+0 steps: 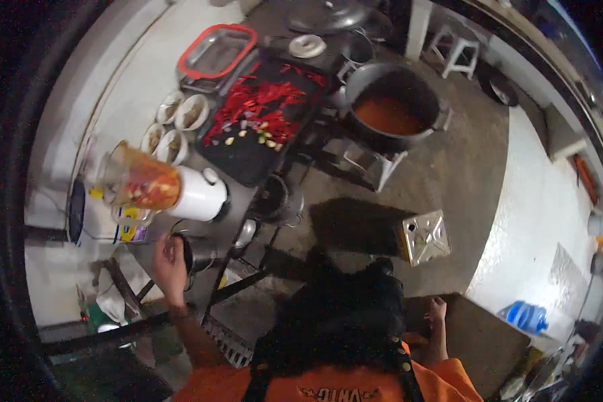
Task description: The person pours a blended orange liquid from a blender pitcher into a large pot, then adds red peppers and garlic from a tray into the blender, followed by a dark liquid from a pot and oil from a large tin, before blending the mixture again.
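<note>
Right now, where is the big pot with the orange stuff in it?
In the head view, the big dark pot of orange liquid sits upper middle, on a stand right of the black tray of chopped red chillies, far from both hands.

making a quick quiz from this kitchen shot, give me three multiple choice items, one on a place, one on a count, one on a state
1. Where is the left hand?
A. on a metal cup below the blender
B. in the big pot
C. on the stool

2. How many small bowls sit beside the black tray?
A. two
B. four
C. seven

3. What is the big black pot like?
A. empty
B. lidded
C. holding orange liquid

Answers: 1 A, the hand rests at the cup's rim; 2 B, four bowls cluster left of the tray; 3 C, orange liquid shows inside the open pot.
</note>
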`<action>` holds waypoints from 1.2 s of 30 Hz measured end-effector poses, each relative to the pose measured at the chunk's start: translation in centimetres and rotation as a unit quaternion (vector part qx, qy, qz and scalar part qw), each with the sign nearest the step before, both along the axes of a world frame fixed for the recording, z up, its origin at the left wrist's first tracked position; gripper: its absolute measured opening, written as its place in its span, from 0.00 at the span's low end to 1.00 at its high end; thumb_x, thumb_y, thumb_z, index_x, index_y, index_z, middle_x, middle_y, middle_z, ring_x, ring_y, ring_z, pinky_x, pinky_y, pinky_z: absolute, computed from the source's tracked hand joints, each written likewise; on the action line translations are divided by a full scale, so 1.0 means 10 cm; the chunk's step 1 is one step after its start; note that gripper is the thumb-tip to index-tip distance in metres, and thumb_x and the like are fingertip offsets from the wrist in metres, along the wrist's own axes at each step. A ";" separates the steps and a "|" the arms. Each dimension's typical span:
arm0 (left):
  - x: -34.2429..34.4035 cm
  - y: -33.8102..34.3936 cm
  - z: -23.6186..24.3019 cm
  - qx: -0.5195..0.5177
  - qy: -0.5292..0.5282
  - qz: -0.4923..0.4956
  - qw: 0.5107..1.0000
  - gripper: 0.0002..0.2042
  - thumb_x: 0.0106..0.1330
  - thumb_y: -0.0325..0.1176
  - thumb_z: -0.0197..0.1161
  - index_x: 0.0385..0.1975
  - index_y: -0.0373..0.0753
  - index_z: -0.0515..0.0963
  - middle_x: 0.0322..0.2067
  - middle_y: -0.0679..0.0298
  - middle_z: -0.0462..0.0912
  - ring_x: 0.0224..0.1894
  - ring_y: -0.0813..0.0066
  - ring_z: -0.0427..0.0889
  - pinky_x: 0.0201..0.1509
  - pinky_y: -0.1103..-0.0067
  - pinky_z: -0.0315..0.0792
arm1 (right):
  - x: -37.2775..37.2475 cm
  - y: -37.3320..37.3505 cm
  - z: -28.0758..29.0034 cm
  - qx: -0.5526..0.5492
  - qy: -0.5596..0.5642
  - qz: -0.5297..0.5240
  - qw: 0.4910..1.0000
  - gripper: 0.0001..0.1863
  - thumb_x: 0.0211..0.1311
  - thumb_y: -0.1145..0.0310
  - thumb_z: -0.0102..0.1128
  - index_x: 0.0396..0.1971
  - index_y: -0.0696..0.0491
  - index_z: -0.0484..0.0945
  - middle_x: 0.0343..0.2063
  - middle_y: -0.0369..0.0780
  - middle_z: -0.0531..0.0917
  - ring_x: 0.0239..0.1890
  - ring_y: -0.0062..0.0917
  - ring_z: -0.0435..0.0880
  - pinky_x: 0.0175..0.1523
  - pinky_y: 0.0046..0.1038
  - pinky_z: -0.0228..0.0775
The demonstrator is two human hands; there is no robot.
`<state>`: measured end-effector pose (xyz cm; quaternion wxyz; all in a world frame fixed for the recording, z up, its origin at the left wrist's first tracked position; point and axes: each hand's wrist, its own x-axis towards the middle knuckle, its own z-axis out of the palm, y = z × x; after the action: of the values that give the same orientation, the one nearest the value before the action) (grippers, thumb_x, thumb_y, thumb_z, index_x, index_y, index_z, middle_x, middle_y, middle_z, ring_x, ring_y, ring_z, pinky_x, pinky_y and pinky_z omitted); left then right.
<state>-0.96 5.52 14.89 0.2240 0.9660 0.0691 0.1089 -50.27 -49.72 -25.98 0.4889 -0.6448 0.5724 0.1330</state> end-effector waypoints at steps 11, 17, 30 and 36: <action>-0.64 -4.79 -3.50 -0.259 0.614 -0.326 0.671 0.13 0.61 0.38 0.58 0.41 0.37 0.76 0.30 0.67 0.80 0.30 0.80 0.78 0.33 0.83 0.73 | 0.80 -0.16 1.63 -0.170 -0.178 -0.107 0.963 0.08 0.57 0.70 0.56 0.26 0.61 0.76 0.16 0.39 0.76 0.21 0.16 0.73 0.28 0.23 0.66; -1.73 -5.95 -5.74 -0.414 0.532 -0.287 0.681 0.13 0.55 0.33 0.62 0.39 0.33 0.78 0.28 0.64 0.80 0.29 0.77 0.77 0.34 0.79 0.72 | -0.22 -0.06 1.62 -0.258 -0.070 -0.117 0.956 0.06 0.53 0.70 0.60 0.22 0.57 0.77 0.16 0.43 0.77 0.18 0.25 0.76 0.26 0.25 0.66; -2.05 -6.58 -6.46 -0.419 0.678 -0.108 0.594 0.11 0.53 0.42 0.57 0.16 0.47 0.66 0.13 0.74 0.64 0.12 0.83 0.62 0.14 0.83 0.54 | -2.21 1.71 1.77 -0.203 0.250 -0.263 0.910 0.11 0.51 0.63 0.59 0.22 0.56 0.79 0.17 0.40 0.79 0.20 0.24 0.77 0.28 0.28 0.69; -2.04 -6.33 -6.19 -0.336 0.614 -0.303 0.647 0.09 0.50 0.40 0.59 0.23 0.41 0.71 0.17 0.68 0.68 0.12 0.79 0.64 0.14 0.80 0.60 | -2.16 1.55 1.94 -0.111 0.223 -0.300 0.921 0.21 0.49 0.53 0.58 0.29 0.58 0.79 0.26 0.46 0.82 0.29 0.38 0.81 0.39 0.33 0.72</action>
<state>-21.40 -57.78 -46.97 0.4596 0.6378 -0.0736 -0.6137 -71.87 -34.18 -6.62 0.2908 -0.4461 0.8446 0.0563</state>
